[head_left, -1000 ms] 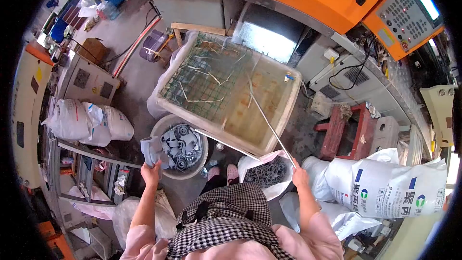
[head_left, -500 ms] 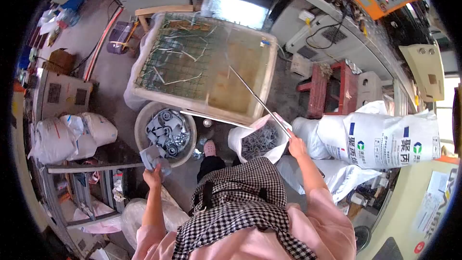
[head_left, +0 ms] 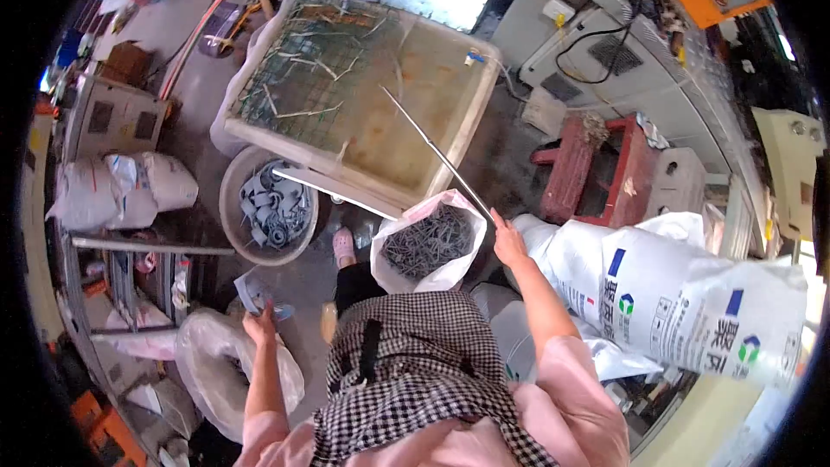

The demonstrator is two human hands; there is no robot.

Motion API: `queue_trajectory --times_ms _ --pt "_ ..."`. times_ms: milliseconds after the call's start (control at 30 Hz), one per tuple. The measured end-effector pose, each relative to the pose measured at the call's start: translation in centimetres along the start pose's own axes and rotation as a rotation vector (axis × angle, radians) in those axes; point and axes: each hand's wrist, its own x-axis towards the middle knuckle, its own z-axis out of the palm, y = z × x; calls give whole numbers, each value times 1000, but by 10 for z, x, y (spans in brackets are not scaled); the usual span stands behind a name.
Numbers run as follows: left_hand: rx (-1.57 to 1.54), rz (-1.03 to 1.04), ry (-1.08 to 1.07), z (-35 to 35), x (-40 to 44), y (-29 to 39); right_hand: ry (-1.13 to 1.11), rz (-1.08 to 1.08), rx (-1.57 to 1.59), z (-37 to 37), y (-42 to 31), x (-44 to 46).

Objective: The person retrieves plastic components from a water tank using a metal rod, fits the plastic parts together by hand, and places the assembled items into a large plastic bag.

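Observation:
My left hand (head_left: 259, 325) is closed on some grey plastic parts (head_left: 252, 292), above the floor between the round tub and an open clear plastic bag (head_left: 207, 363). My right hand (head_left: 508, 240) grips the near end of a long thin metal rod (head_left: 441, 156), whose far tip is over the water tank (head_left: 471, 138). Below that rod stands a white sack (head_left: 467, 270) filled with dark grey pieces (head_left: 430, 240). The round tub (head_left: 232, 223) holds curled grey parts (head_left: 275, 207).
Green netting (head_left: 303, 78) with pale strips lies in the tank's left half. Large white printed sacks (head_left: 657, 294) lie at the right, below a red stool (head_left: 566, 169). White sacks (head_left: 130, 190) and a metal rack (head_left: 130, 281) are at the left.
The view has shifted and turned. My left hand has moved away from the tub towards the clear bag with the grey parts. The rod's tip has swung left over the tank.

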Motion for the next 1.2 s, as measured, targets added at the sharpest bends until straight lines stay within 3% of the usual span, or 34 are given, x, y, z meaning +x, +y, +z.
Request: queue_trajectory --times_ms 67,100,200,233,400,467,667,700,733,867,933,1000,1067,1200 --pt "212 4 85 7 -51 -16 -30 -77 43 8 29 -6" --pt "85 -127 54 25 -99 36 -69 -82 54 2 34 -8" --pt "-17 -149 82 43 -153 46 -97 -139 -5 -9 44 -7" --pt "95 32 144 46 -157 40 -152 -97 -46 -17 41 -4" --pt "-29 -140 126 46 -181 26 52 -237 -53 -21 18 23" --pt "108 52 159 45 -178 21 130 -233 -62 -24 2 40" --pt "-244 -175 239 37 -203 63 201 -362 -4 -26 -34 125" --pt "-174 -152 293 40 -201 45 195 -368 15 -21 -32 142" --pt "-103 -131 349 44 -199 29 173 -337 3 -22 -36 159" --pt "-171 -271 464 77 -218 66 83 -343 -80 -3 -37 237" --pt "48 -252 547 101 -229 74 4 -338 -95 21 -30 276" --pt "7 -308 603 129 -249 50 -91 -334 -101 45 -25 312" --pt "257 -322 668 158 -252 55 -154 -278 -93 75 -14 332" --pt "29 -474 669 212 -256 88 -249 -281 -87 133 -6 356"
